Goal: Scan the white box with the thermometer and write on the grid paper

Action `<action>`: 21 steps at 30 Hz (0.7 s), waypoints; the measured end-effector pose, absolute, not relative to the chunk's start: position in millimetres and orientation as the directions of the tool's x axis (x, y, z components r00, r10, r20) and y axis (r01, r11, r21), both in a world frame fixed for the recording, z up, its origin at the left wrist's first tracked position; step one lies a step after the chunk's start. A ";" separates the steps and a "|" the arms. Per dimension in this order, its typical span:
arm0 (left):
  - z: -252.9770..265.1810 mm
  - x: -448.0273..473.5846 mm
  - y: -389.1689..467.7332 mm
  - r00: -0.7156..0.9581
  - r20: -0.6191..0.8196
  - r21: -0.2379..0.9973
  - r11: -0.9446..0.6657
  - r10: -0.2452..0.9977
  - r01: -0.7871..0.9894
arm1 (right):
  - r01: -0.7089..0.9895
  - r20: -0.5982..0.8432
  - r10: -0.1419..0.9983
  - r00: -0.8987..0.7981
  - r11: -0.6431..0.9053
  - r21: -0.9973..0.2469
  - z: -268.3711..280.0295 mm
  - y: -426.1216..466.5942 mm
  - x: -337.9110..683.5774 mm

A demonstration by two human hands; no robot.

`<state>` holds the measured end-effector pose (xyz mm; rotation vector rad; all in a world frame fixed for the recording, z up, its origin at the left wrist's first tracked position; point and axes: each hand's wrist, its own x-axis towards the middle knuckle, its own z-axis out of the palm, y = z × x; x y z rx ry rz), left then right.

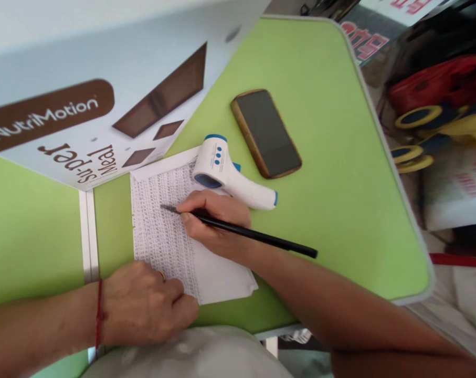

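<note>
My right hand (220, 220) pinches a slim black pen (269, 240) near its tip. The tip is over a sheet of paper (222, 281) covered with dense rows of small handwriting; its lower right part is blank. Curled into a loose fist, my left hand (147, 302) rests at the paper's near left edge, with its palm side hidden. It wears a ring and a red string bracelet (99, 315). A white and blue infrared thermometer (233, 178) lies across the paper's far right edge, just beyond my right hand.
A phone (268, 131) in a brown case lies on the green table (340, 184), beyond the thermometer. A large white "NutriMotion" box (151, 63) stands at the far left. Off the table's right edge are yellow-handled scissors (416, 116) and a red bundle (438, 81).
</note>
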<state>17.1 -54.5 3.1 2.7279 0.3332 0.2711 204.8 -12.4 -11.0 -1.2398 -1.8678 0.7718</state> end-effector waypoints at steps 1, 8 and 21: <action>3.0 17.2 -54.5 0.952 0.145 0.388 -0.901 0.269 0.195 | 0.474 0.255 0.935 -0.246 0.346 -0.810 -11.2 -12.5 204.7; 3.8 17.3 -55.0 0.956 0.132 0.384 -0.903 0.262 0.194 | 0.474 0.238 0.958 -0.160 0.286 -0.833 -12.7 -13.6 203.1; 4.1 18.0 -53.1 0.962 0.108 0.391 -0.901 0.250 0.190 | 0.463 0.237 0.956 -0.171 0.291 -0.837 -11.8 -13.7 203.6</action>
